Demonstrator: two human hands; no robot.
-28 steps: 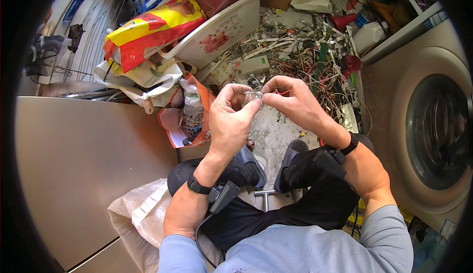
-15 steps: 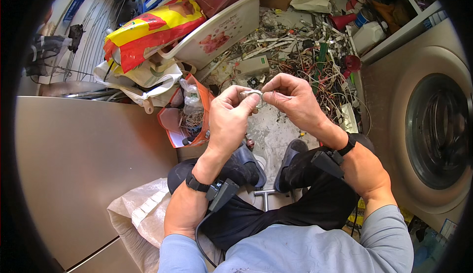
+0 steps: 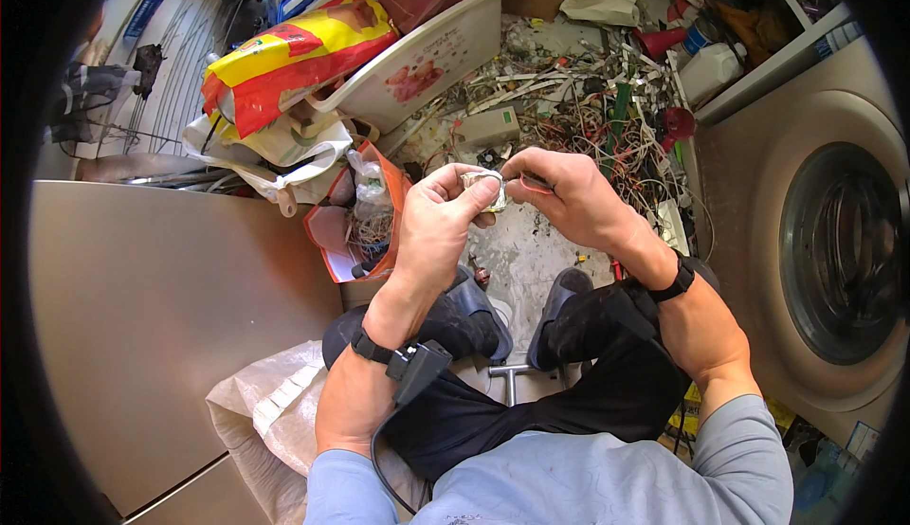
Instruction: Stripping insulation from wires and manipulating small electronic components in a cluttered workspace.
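Note:
My left hand (image 3: pixel 438 208) is closed, thumb pressed on a small silvery-white, foil-like piece (image 3: pixel 496 197) with a yellowish lower edge. Part of that piece is hidden behind the thumb and fingers. Right beside it my right hand (image 3: pixel 578 201) is closed too, its thumb and forefinger brought together near the piece's right side. A thin red, wire-like strand (image 3: pixel 536 188) loops across the right fingers; its ends are hidden. Both hands are held up above the floor, in front of my knees.
Scrap wires (image 3: pixel 592 122) and strips litter the floor ahead, around a pale box (image 3: pixel 488 128). An orange bag (image 3: pixel 327 231) with wire stands left of my hands, below a full white bin (image 3: pixel 474 32). A grey cabinet (image 3: pixel 180 316) flanks me left, a washing machine (image 3: pixel 758 193) right.
My right hand has turned, knuckles more on top, and its wrist has rolled. More of the silvery piece shows in my left hand. The red strand has come into sight at the right fingers.

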